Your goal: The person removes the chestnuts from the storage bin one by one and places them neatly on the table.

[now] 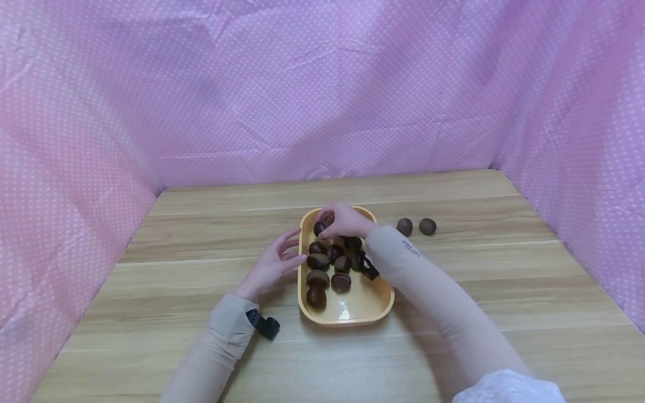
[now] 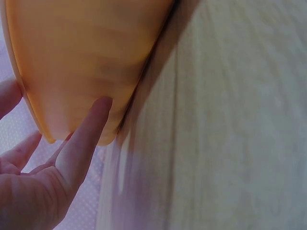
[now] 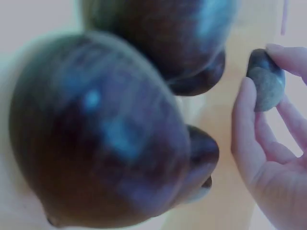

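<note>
A shallow yellow tray holds several dark brown chestnuts, most of them towards its left and middle. Over the far left part of the tray, my right hand pinches one chestnut between thumb and fingers; its pale base shows in the right wrist view. My left hand lies along the tray's left side, fingers spread and fairly straight. In the left wrist view, one fingertip rests against the tray's outer wall.
Two more chestnuts, a nearer one and another, lie on the wooden table right of the tray. Pink dotted cloth encloses the back and both sides. Dark straps circle both wrists.
</note>
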`<control>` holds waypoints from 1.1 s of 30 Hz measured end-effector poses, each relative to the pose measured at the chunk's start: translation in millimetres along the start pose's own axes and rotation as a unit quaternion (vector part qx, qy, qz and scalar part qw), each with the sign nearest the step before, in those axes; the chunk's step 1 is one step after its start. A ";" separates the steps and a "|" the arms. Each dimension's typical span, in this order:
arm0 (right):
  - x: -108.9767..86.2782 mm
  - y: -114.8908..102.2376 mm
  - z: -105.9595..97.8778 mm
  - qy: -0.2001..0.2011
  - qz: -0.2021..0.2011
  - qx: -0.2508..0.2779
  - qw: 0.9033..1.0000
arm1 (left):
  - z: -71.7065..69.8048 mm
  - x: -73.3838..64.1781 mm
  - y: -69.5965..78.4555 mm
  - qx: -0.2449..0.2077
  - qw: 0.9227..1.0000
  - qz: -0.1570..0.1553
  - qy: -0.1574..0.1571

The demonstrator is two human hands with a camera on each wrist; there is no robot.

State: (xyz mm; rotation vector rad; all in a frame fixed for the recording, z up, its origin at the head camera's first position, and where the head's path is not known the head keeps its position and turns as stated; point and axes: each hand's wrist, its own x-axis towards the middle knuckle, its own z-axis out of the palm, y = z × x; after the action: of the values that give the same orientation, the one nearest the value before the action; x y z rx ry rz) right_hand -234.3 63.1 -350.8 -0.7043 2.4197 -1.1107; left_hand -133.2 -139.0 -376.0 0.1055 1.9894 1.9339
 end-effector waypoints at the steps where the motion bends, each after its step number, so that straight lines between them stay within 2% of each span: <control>1: -1.2 -1.1 -1.3 0.002 -0.002 0.006 1.000 | -0.1 0.1 0.0 0.001 1.000 0.001 -0.001; 7: -7.0 -9.9 -9.3 0.002 -0.004 0.046 0.999 | -0.2 0.5 -0.2 0.002 1.000 0.004 -0.001; 12: -12.0 -20.7 -20.3 0.006 -0.028 0.075 0.997 | -0.8 1.7 -1.0 0.002 1.000 0.006 0.001; 18: -27.7 -33.1 -37.7 0.023 -0.062 0.053 0.996 | -1.2 2.4 -1.4 0.007 1.000 0.007 0.000; 23: -41.4 -32.2 -47.3 0.026 -0.076 0.050 0.996 | -1.6 1.6 -2.4 0.007 1.000 0.008 0.003; 33: -68.8 -15.8 -59.6 0.023 -0.049 0.012 0.998 | -2.0 1.0 -3.1 0.006 1.000 0.011 0.003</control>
State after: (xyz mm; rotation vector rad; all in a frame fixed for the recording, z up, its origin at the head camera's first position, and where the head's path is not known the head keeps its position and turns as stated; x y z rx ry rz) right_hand -206.5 129.4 -292.8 -0.8048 2.4289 -1.2037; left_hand -134.1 -140.8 -379.3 0.1255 2.0116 1.9389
